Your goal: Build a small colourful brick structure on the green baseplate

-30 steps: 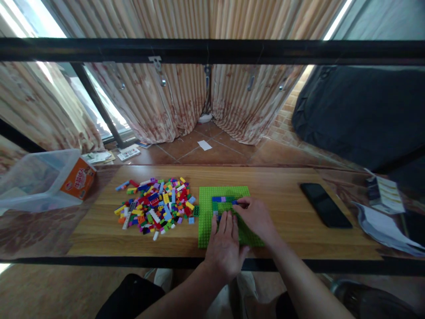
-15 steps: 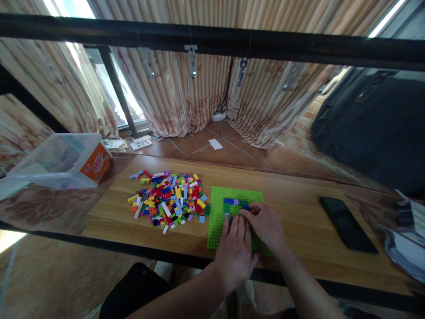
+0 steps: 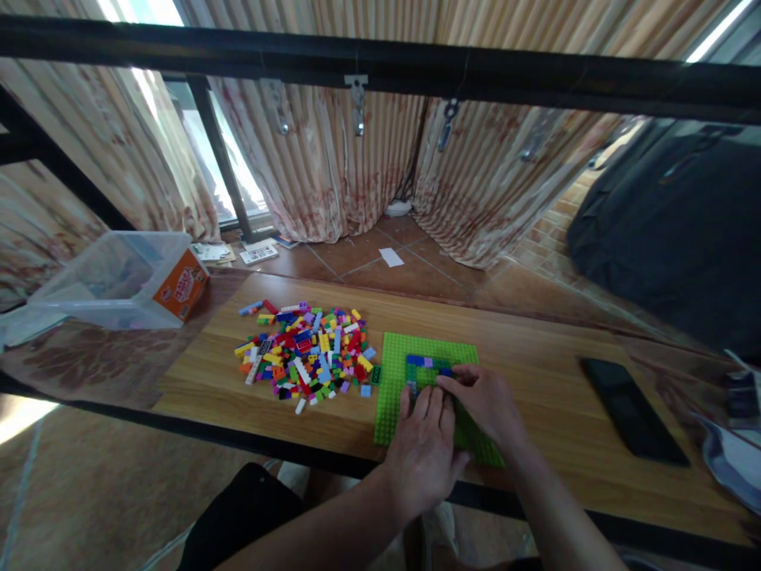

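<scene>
A green studded baseplate (image 3: 392, 349) lies on the table, with a row of blue, lilac and green toy bricks (image 3: 419, 361) built on it. My left hand (image 3: 422, 452) rests on the plate with its fingers stretched forward, covering the near part of the build. At the row's right end, my right hand (image 3: 484, 400) pinches a dark blue brick (image 3: 445, 371) between thumb and forefinger. This brick is on or right against the row; exact contact is hidden. Left of the plate spreads a heap of loose coloured bricks (image 3: 321, 357).
The wooden table (image 3: 535, 381) carries a black phone (image 3: 633, 408) at right. A clear plastic box (image 3: 119, 285) with an orange label stands past its left end. Papers (image 3: 734, 452) lie at the far right. A dark bar (image 3: 380, 63) crosses above, with clips hanging from it.
The camera has turned slightly left, so the scene sits a little further right. Both hands keep almost the same places and grip on the baseplate.
</scene>
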`<move>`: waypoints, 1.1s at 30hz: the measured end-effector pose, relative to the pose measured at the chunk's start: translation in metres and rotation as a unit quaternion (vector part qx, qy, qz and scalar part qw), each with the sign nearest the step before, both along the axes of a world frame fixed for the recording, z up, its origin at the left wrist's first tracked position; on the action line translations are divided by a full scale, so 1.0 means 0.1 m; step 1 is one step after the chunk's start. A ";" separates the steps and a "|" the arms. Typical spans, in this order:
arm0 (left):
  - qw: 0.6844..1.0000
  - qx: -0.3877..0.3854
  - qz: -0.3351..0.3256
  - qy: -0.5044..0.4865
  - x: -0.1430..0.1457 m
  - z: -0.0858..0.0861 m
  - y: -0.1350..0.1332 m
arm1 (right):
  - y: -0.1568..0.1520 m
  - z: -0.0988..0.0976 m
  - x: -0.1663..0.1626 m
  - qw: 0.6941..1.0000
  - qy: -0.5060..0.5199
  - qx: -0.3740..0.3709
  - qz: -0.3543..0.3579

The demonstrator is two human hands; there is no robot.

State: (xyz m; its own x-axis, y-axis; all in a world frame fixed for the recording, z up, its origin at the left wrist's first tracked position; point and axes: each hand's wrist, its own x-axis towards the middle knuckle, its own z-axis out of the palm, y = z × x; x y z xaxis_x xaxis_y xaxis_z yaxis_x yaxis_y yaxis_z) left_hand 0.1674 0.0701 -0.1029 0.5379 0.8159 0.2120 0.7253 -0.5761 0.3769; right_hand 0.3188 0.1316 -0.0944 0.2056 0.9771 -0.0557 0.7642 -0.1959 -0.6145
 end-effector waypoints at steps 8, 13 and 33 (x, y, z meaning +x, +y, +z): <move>1.000 0.000 0.014 -0.017 -0.02 0.05 0.07 | 0.06 -0.10 0.20 1.000 0.017 0.021 0.003; 0.999 0.018 0.044 -0.022 0.02 0.03 0.16 | 0.07 -0.14 0.23 0.999 0.032 0.020 0.014; 0.999 0.036 0.036 -0.004 0.12 -0.02 0.25 | 0.03 -0.02 0.12 0.999 0.036 -0.017 0.013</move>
State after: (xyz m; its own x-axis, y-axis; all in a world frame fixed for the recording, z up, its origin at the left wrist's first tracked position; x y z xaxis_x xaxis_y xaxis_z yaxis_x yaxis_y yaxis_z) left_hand 0.1790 0.0951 -0.1047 0.4768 0.8347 0.2755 0.7623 -0.5487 0.3431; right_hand 0.3310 0.1351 -0.0960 0.1734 0.9795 -0.1020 0.7231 -0.1970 -0.6620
